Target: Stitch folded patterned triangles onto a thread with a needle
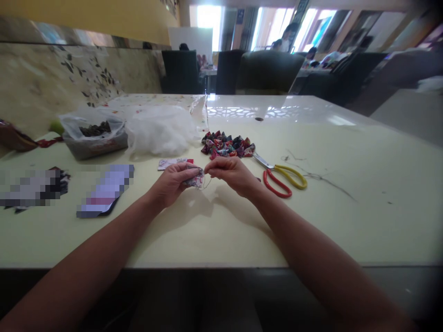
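Note:
Between the thumb and fingers of my left hand (175,182) is a small piece of patterned fabric (195,178), light with reddish and dark marks. Close beside it, my right hand (230,173) is closed in a pinch; whatever lies between its fingertips is too small to make out. A thin thread (207,183) loops down between the fabric and the right fingertips. Behind the hands lies a heap of small sewn fabric pieces (226,145) in dark and red prints. A flat strip of printed cloth (171,163) rests just beyond my left hand.
Scissors (285,177) with red and yellow handles lie right of my right hand, near loose threads (321,177). To the left are a phone (107,189), dark fabric pieces (60,180), a bag-lined container (97,140) and white stuffing (161,131). Chairs and people are beyond the table.

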### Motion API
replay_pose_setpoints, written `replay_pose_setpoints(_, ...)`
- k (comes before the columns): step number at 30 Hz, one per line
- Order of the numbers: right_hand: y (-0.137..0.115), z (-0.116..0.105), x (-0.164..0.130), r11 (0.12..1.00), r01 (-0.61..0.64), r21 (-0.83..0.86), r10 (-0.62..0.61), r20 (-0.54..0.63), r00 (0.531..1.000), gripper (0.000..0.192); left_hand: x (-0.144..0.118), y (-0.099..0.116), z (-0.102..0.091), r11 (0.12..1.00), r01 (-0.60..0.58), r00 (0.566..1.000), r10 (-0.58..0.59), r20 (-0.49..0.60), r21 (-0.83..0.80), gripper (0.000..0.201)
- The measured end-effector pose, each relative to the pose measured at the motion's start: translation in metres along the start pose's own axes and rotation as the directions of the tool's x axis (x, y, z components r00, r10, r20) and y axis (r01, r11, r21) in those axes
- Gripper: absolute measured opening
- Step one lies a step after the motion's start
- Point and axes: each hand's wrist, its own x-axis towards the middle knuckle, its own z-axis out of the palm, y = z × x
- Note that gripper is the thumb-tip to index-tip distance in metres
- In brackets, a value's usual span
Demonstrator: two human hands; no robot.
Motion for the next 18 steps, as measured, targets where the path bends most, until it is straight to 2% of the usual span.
replay_pose_setpoints(5, 0.0, 0.002, -0.001, 0.998, 0.055, -0.005, -0.055, -0.001, 0.998, 0.01, 0.0, 0.0, 0.0, 1.0, 0.027, 0.999, -0.027, 0.022, 0.006, 0.031)
replay_pose_setpoints(10, 0.0, 0.006, -0.002, 0.993, 0.082, -0.088, -0.082, 0.005, 0.997, 0.014, 0.001, -0.003, 0.002, 0.998, 0.054, 0.998, -0.056, 0.036, 0.034, 0.03)
replay_pose_setpoints(13, 0.001, 0.01, -0.003, 0.988, 0.07, -0.138, -0.072, -0.005, 0.997, 0.016, 0.001, -0.006, 0.002, 0.998, 0.051, 0.998, -0.052, 0.019, 0.048, 0.03)
replay_pose_setpoints(18, 0.001, 0.016, -0.005, 0.974, 0.031, -0.224, -0.041, -0.041, 0.998, 0.008, 0.002, -0.011, 0.002, 0.996, 0.001, 1.0, 0.0, -0.008, 0.09, 0.032)
